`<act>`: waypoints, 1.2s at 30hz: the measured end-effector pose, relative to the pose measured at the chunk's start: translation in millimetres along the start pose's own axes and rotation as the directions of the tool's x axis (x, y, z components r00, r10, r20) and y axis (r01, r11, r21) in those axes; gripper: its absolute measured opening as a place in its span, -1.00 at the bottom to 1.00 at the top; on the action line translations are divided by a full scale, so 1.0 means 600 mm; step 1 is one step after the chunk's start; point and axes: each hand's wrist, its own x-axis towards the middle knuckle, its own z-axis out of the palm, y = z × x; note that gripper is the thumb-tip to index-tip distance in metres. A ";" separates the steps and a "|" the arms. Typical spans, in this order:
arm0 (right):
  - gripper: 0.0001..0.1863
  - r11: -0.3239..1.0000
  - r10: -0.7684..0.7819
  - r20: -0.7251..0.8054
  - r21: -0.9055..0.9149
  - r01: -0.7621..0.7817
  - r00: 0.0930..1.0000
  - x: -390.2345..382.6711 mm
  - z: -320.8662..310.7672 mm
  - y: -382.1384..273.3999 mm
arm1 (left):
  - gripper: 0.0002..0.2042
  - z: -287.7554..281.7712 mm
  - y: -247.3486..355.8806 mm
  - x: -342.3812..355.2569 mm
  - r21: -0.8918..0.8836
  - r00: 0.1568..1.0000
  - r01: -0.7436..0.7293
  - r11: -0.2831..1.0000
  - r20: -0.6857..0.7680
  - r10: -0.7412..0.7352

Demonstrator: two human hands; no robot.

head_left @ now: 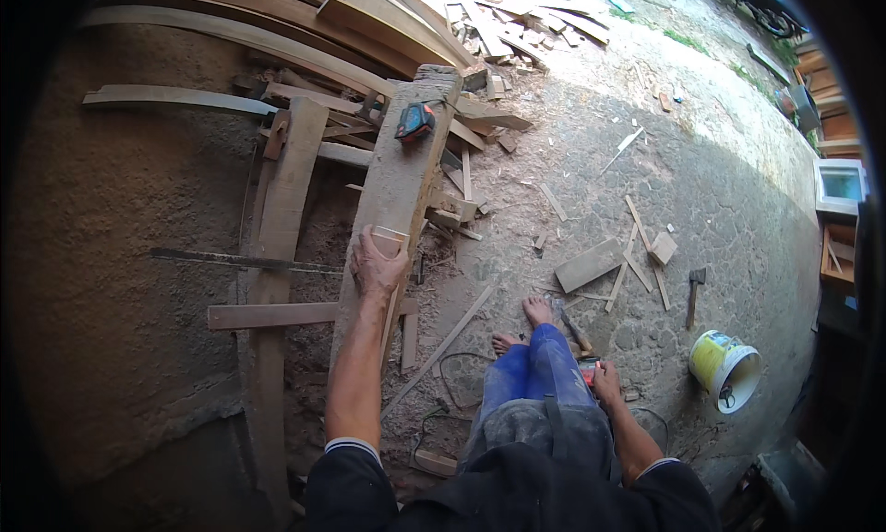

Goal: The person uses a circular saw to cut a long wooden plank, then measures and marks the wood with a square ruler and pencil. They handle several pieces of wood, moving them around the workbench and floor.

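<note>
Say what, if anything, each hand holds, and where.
Left hand is on a wooden piece near its far end; grip unclear. Right hand holds a red object by its right side.

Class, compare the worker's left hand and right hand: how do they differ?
The left hand is out over the thick plank; the right hand is close beside the blue trousers. The left hand touches a wooden piece; the right hand grips a red object. Both hands are bare.

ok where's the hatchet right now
In the head view, the hatchet lies on the ground in the right half, just above the white-and-yellow bucket in the picture and to the right of the short wide board.
</note>
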 end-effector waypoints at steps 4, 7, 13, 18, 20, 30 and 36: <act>-0.62 0.984 0.178 0.048 -0.012 -0.178 0.983 0.083 -0.043 0.009 | -0.17 -0.011 0.019 -0.006 -0.003 0.993 0.104 0.995 0.062 -0.104; -0.61 0.987 0.139 0.123 0.067 -0.148 0.983 0.132 -0.090 -0.007 | -0.19 -0.020 0.025 -0.006 0.001 0.986 0.147 0.989 0.081 -0.147; -0.62 0.992 0.121 0.165 0.018 -0.126 0.979 0.195 -0.159 -0.099 | -0.18 -0.006 0.016 -0.007 -0.091 0.981 0.175 0.980 0.095 -0.167; -0.64 1.000 0.015 0.229 -0.030 -0.008 0.973 0.233 -0.165 -0.183 | 0.08 -0.007 0.021 -0.023 -0.025 0.996 0.086 0.996 0.018 -0.086; -0.77 0.998 -0.035 0.314 -0.031 0.047 0.949 0.244 -0.170 -0.210 | 0.14 -0.009 0.041 -0.054 -0.076 0.975 0.010 0.997 -0.223 -0.027; -0.54 0.769 0.033 0.679 -0.486 0.415 0.733 0.201 -0.020 -0.429 | -0.30 0.184 0.100 -0.562 -0.473 0.740 0.664 0.579 0.523 -0.422; -0.57 -0.083 -0.024 0.909 -0.416 0.905 0.416 0.170 0.150 -0.429 | -0.23 0.275 0.103 -0.879 -0.454 0.517 0.855 0.252 0.694 -0.501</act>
